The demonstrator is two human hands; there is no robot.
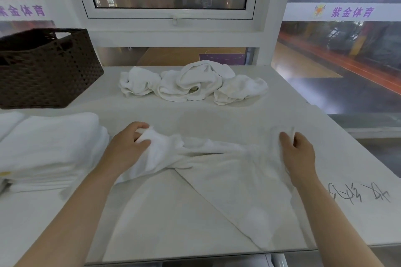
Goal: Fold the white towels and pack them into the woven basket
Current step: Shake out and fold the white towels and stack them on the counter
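A: Head view, quick pass. One white towel point(227, 171) is spread, partly bunched, across the near tabletop point(165, 212).

B: Hands?

A: Left hand point(128, 147): fingers are curled round the towel's bunched left corner. Right hand point(298, 154): the right corner is pinched between thumb and fingers.

B: Other towels?

A: A crumpled pile of towels point(193, 84) is seen at the far edge. A folded stack point(50, 147) is lying at the left.

B: Basket?

A: The woven basket point(45, 71) is set far left, behind the stack; its contents cannot be seen.
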